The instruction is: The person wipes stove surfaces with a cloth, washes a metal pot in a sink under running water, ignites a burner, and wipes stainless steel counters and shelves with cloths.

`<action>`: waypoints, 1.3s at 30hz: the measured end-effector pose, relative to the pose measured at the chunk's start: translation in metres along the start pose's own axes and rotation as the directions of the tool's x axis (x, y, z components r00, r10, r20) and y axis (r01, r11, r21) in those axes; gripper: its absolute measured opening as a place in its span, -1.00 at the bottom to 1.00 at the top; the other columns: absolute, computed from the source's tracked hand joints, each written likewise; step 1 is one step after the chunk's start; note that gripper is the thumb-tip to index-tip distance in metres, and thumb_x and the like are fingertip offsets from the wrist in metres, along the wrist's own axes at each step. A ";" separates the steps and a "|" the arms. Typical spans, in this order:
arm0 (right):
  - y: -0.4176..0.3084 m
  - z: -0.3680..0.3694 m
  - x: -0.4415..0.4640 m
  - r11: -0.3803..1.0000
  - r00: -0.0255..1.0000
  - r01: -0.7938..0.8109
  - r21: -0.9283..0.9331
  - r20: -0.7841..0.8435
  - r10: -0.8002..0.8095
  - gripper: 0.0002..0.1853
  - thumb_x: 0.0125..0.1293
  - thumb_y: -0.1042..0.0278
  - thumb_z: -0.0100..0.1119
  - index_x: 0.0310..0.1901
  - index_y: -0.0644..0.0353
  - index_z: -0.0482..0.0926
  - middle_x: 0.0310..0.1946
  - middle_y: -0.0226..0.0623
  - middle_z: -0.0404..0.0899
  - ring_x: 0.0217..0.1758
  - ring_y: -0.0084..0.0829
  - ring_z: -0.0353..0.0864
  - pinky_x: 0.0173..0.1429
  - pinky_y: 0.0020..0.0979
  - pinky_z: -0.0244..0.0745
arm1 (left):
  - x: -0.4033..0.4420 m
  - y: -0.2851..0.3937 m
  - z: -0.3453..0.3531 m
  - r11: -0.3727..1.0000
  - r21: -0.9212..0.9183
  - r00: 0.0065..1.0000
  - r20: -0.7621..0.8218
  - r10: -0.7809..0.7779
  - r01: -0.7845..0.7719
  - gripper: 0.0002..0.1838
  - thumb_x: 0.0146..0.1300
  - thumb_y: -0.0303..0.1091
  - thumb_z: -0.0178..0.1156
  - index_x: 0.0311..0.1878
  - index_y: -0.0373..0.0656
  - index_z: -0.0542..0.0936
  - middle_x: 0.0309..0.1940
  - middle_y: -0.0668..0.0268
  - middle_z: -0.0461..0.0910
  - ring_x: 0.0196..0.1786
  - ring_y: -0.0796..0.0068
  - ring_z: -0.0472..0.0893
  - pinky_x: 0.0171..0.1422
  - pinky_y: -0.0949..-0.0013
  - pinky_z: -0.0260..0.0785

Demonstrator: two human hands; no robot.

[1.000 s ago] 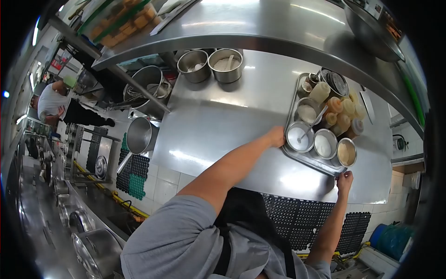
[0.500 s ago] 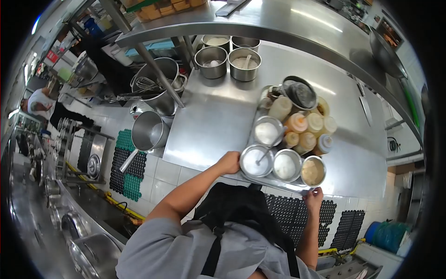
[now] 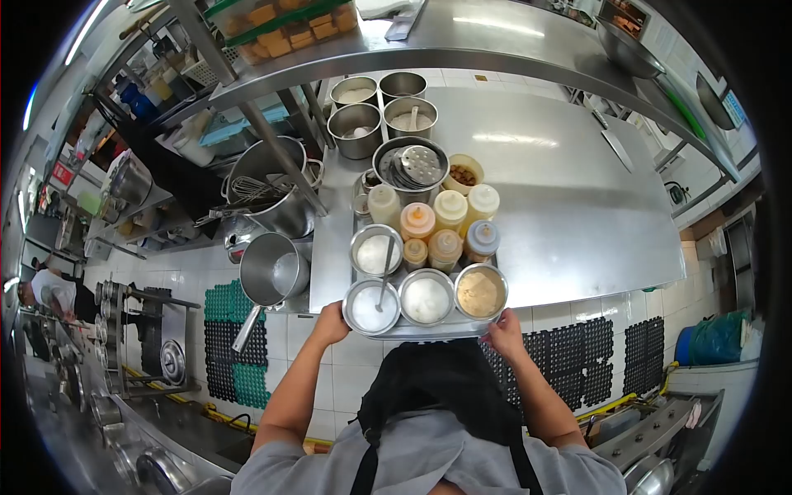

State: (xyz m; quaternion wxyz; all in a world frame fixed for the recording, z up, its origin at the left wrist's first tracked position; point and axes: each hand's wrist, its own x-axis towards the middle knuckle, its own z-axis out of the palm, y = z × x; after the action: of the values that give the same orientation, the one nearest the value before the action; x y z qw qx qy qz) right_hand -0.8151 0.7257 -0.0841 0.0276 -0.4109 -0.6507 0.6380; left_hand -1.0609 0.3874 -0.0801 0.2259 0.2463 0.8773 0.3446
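Note:
A metal tray on the steel table is full of containers. My left hand is closed on its front left corner. At the front right corner my right hand grips the rim, its fingertips partly hidden. Along the front stand a tin of white powder with a spoon, another white powder tin and a tin of tan powder. Behind them are a further white powder tin and several squeeze bottles. A round pot with perforated metal lids stands at the back.
Several steel pots sit just behind the tray at the back left. A saucepan and a large pot with a whisk are to the left. A knife lies at the far right. An overhead shelf crosses above.
The tray has slid left across the table, with both my hands holding it, and now lies close to the pots at the back left. The camera view has shifted too.

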 end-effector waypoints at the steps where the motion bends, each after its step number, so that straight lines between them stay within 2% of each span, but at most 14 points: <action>1: -0.001 0.009 -0.001 1.000 1.000 -0.018 0.003 0.024 0.018 -0.84 0.32 0.61 -0.01 -0.11 0.34 0.26 -0.57 -0.13 0.55 -0.66 -0.44 0.56 -0.71 -0.48 0.36 | -0.001 -0.006 -0.008 1.000 0.000 1.000 -0.001 0.004 -0.004 -0.67 -0.02 -0.47 0.35 -0.11 -0.30 0.64 -0.22 -0.09 0.68 -0.11 -0.06 0.68 -0.04 0.17 0.51; 5: 0.001 0.035 0.008 1.000 0.995 -0.003 0.025 0.105 0.001 -0.83 0.34 0.62 -0.03 -0.10 0.36 0.24 -0.58 -0.10 0.55 -0.67 -0.44 0.55 -0.72 -0.47 0.38 | -0.002 -0.018 -0.031 0.999 0.010 0.999 -0.038 0.035 -0.034 -0.67 -0.01 -0.46 0.36 -0.11 -0.30 0.64 -0.23 -0.07 0.69 -0.13 -0.02 0.69 -0.04 0.19 0.51; 13: 0.002 0.058 0.028 0.998 0.996 0.060 0.019 0.068 -0.061 -0.84 0.30 0.66 -0.06 -0.13 0.39 0.22 -0.51 -0.09 0.47 -0.60 -0.30 0.63 -0.70 -0.36 0.45 | 0.018 -0.066 -0.039 0.986 0.159 0.996 -0.053 0.066 -0.057 -0.63 -0.11 -0.38 0.44 -0.18 -0.28 0.66 -0.25 -0.10 0.67 -0.09 -0.11 0.65 -0.03 0.12 0.50; 14: -0.003 0.058 0.026 0.998 0.998 0.055 0.032 0.027 -0.056 -0.84 0.30 0.66 -0.06 -0.13 0.39 0.22 -0.51 -0.09 0.47 -0.60 -0.30 0.63 -0.70 -0.36 0.45 | 0.018 -0.063 -0.038 0.992 0.077 0.989 -0.098 0.109 -0.101 -0.65 -0.12 -0.40 0.44 -0.20 -0.30 0.66 -0.27 -0.09 0.67 -0.10 -0.09 0.67 -0.06 0.13 0.51; 15: -0.009 0.058 0.026 0.999 0.997 0.046 -0.014 0.057 -0.045 -0.84 0.32 0.63 -0.04 -0.12 0.38 0.22 -0.49 -0.08 0.51 -0.57 -0.33 0.64 -0.67 -0.39 0.48 | 0.018 -0.060 -0.040 0.994 0.059 0.992 -0.079 0.099 -0.094 -0.66 -0.11 -0.41 0.43 -0.21 -0.33 0.66 -0.27 -0.10 0.68 -0.10 -0.06 0.68 -0.07 0.16 0.51; 17: -0.016 0.057 0.028 0.998 0.997 0.034 -0.050 0.064 -0.031 -0.84 0.34 0.61 -0.03 -0.11 0.37 0.23 -0.47 -0.07 0.54 -0.54 -0.37 0.66 -0.65 -0.42 0.50 | 0.021 -0.055 -0.044 0.996 0.026 0.996 -0.004 -0.084 0.084 -0.66 -0.08 -0.43 0.42 -0.19 -0.37 0.65 -0.26 -0.10 0.69 -0.10 -0.02 0.70 -0.05 0.19 0.51; 21: -0.020 0.052 0.026 0.999 0.995 0.043 -0.033 0.090 -0.040 -0.85 0.35 0.59 -0.01 -0.14 0.35 0.24 -0.51 -0.13 0.54 -0.53 -0.38 0.66 -0.63 -0.41 0.53 | 0.024 -0.054 -0.042 0.991 0.122 0.998 -0.039 0.056 -0.051 -0.67 -0.05 -0.44 0.41 -0.18 -0.38 0.65 -0.27 -0.09 0.69 -0.11 0.01 0.71 -0.03 0.21 0.51; 23: -0.017 0.053 0.028 0.999 0.991 0.027 -0.018 0.132 -0.025 -0.85 0.36 0.58 0.00 -0.15 0.35 0.23 -0.51 -0.12 0.54 -0.53 -0.38 0.66 -0.62 -0.39 0.55 | 0.025 -0.060 -0.040 0.996 0.019 0.993 -0.078 0.094 -0.093 -0.67 -0.03 -0.43 0.40 -0.17 -0.38 0.65 -0.26 -0.10 0.69 -0.10 -0.01 0.70 -0.02 0.20 0.50; 27: -0.016 0.054 0.030 0.999 0.990 0.034 0.009 0.137 -0.035 -0.83 0.38 0.56 0.03 -0.15 0.36 0.23 -0.52 -0.12 0.54 -0.53 -0.36 0.66 -0.61 -0.37 0.58 | 0.026 -0.061 -0.040 0.994 -0.018 0.989 -0.108 0.102 -0.105 -0.68 -0.01 -0.44 0.37 -0.16 -0.38 0.64 -0.24 -0.13 0.68 -0.08 -0.05 0.69 -0.03 0.19 0.50; 31: -0.019 0.052 0.032 1.000 0.979 -0.005 0.021 0.206 0.000 -0.76 0.41 0.49 0.02 -0.08 0.44 0.21 -0.48 -0.03 0.57 -0.56 -0.35 0.64 -0.57 -0.31 0.63 | 0.028 -0.064 -0.042 0.989 0.094 0.985 -0.119 0.127 -0.116 -0.70 0.03 -0.46 0.29 -0.14 -0.38 0.63 -0.23 -0.13 0.68 -0.05 -0.07 0.68 0.00 0.16 0.48; 33: -0.026 0.048 0.033 1.000 0.977 -0.018 0.014 0.212 0.015 -0.75 0.42 0.48 0.03 -0.07 0.44 0.21 -0.47 -0.02 0.58 -0.56 -0.35 0.64 -0.57 -0.31 0.63 | 0.029 -0.067 -0.037 0.992 0.059 0.983 -0.138 0.121 -0.114 -0.76 0.07 -0.49 0.25 -0.18 -0.41 0.63 -0.36 -0.10 0.68 -0.23 0.00 0.72 -0.17 0.16 0.52; 34: -0.027 0.048 0.034 0.999 0.975 -0.032 0.015 0.219 0.028 -0.77 0.42 0.48 0.04 -0.09 0.42 0.22 -0.46 0.01 0.59 -0.55 -0.34 0.64 -0.57 -0.33 0.62 | 0.020 -0.040 -0.042 0.999 -0.040 0.998 -0.066 -0.023 0.021 -0.82 0.13 -0.54 0.16 -0.23 -0.44 0.61 -0.53 0.01 0.65 -0.51 0.19 0.69 -0.45 0.24 0.47; 38: -0.013 0.040 0.033 0.997 0.950 -0.008 0.080 0.312 -0.017 -0.73 0.45 0.41 0.05 0.00 0.37 0.25 -0.41 -0.02 0.63 -0.54 -0.36 0.64 -0.53 -0.36 0.62 | 0.019 -0.049 -0.025 0.962 -0.257 0.987 -0.106 -0.119 0.088 -0.84 0.23 -0.57 0.05 -0.24 -0.44 0.60 -0.63 0.14 0.60 -0.67 0.40 0.57 -0.65 0.33 0.34; 39: -0.009 0.034 0.031 0.995 0.956 -0.003 0.098 0.291 -0.026 -0.73 0.45 0.41 0.05 0.00 0.37 0.25 -0.41 -0.02 0.63 -0.54 -0.36 0.64 -0.53 -0.36 0.62 | 0.014 -0.044 -0.022 0.973 -0.207 0.979 -0.147 -0.137 0.105 -0.84 0.28 -0.57 0.02 -0.23 -0.43 0.58 -0.63 0.15 0.60 -0.67 0.43 0.57 -0.65 0.34 0.35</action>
State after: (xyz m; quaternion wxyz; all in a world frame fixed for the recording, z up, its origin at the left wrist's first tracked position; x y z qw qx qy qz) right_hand -0.8591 0.7175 -0.0981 -0.0449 -0.3066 -0.6181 0.7225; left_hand -1.0960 0.3564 -0.0998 0.1985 0.1397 0.8673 0.4345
